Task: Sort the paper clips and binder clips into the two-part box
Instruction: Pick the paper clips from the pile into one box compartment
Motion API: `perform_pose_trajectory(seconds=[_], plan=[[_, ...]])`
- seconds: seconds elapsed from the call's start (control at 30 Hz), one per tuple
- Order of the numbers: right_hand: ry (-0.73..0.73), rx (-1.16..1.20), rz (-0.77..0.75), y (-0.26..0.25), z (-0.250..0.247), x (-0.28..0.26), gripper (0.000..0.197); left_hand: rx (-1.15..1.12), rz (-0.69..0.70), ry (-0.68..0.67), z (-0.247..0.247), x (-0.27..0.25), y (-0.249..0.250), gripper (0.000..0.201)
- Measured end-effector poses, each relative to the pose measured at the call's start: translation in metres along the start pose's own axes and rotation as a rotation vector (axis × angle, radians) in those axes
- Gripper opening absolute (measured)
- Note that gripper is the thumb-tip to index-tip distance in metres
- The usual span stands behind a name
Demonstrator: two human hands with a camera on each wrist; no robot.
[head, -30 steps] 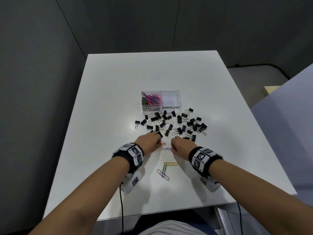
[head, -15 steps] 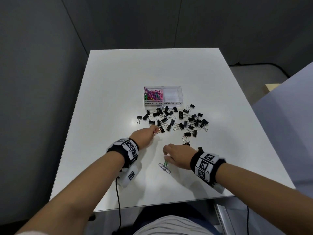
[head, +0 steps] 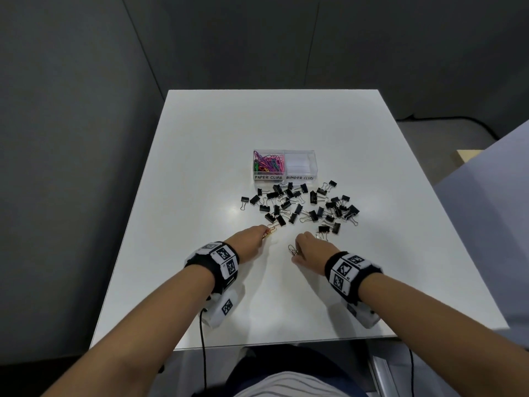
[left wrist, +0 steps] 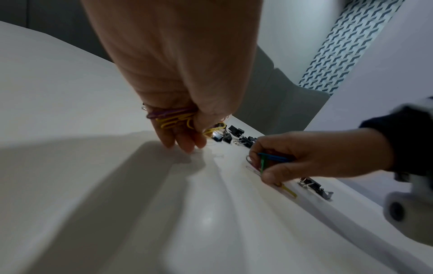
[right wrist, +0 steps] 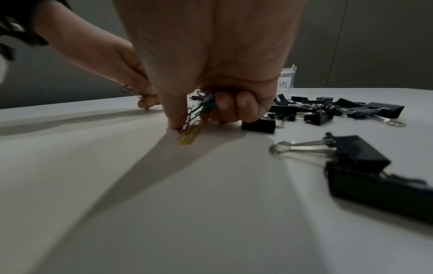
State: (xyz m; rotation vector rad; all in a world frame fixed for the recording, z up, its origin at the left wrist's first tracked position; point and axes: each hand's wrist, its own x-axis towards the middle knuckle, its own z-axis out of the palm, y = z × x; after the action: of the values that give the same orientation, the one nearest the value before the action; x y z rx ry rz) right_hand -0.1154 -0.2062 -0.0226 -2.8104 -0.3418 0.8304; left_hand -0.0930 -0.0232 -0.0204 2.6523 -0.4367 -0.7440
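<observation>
Black binder clips [head: 300, 206] crowd between the box [head: 313, 164] and both hands, left hand [head: 248, 238] and right hand [head: 313, 247] each pinching paper clips [left wrist: 172, 117], the right now nearer the pile.

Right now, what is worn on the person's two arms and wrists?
Both forearms are bare, no sleeves. Each wrist carries a black band with white square tags printed in black block patterns: left wrist band, right wrist band. A white camera unit hangs beneath each; a thin black cable trails from the left.

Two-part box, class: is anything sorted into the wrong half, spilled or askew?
Nothing misplaced. The two-part box sits square; its PAPER CLIPS half holds only coloured paper clips, and the BINDER CLIPS half is empty. The black binder clips lie scattered on the table, unsorted.
</observation>
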Motion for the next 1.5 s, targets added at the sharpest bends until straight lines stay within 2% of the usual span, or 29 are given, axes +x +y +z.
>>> perform_pose_trajectory(seconds=[0.2,0.33,0.4,0.47,0.6,0.67,0.73,0.8,0.87,0.93,1.0,1.07,1.17,1.33,1.5], plan=[[-0.01,-0.069,-0.069,0.005,-0.016,0.025,0.029,-0.003,-0.01,-0.004,-0.003,-0.003,0.002,0.022],[0.077,0.142,-0.05,0.015,-0.033,0.034,0.015,0.097,-0.015,0.046,-0.004,0.002,0.003,0.033],[0.099,0.263,-0.04,0.02,-0.044,0.034,0.028,0.196,-0.035,0.069,-0.007,0.005,0.002,0.045],[0.111,0.343,-0.03,0.024,-0.051,0.03,0.031,0.245,-0.051,0.09,-0.008,0.008,0.002,0.05],[0.052,0.366,0.02,0.026,-0.043,0.022,0.032,0.223,-0.035,0.118,-0.007,0.009,0.006,0.042],[0.027,0.399,0.039,0.025,-0.033,0.018,0.033,0.177,-0.011,0.108,-0.005,0.007,0.009,0.033],[0.03,0.461,0.058,0.026,-0.027,0.015,0.036,0.151,0.039,0.074,-0.003,0.005,0.015,0.034],[0.073,0.48,0.079,0.027,-0.025,0.012,0.041,0.207,0.123,0.038,-0.001,0.004,0.025,0.035],[0.131,0.474,0.123,0.03,-0.025,0.007,0.042,0.292,0.202,0.012,0.003,0.006,0.037,0.029],[0.185,0.491,0.169,0.038,-0.027,0.003,0.038,0.325,0.25,-0.034,0.006,0.009,0.051,0.026],[0.198,0.543,0.193,0.05,-0.03,-0.002,0.03,0.361,0.29,-0.077,0.009,0.013,0.061,0.034],[0.153,0.565,0.196,0.062,-0.032,-0.006,0.024,0.412,0.314,-0.108,0.012,0.017,0.067,0.037],[0.036,0.537,0.214,0.076,-0.041,-0.007,0.006,0.461,0.322,-0.139,0.011,0.027,0.067,0.028],[-0.199,0.432,0.178,0.082,-0.067,0.013,0.013,0.542,0.362,-0.177,0.008,0.04,0.064,0.036],[-0.302,0.363,0.185,0.065,-0.087,0.043,0.015,0.493,0.306,-0.157,0.006,0.035,0.052,0.037]])
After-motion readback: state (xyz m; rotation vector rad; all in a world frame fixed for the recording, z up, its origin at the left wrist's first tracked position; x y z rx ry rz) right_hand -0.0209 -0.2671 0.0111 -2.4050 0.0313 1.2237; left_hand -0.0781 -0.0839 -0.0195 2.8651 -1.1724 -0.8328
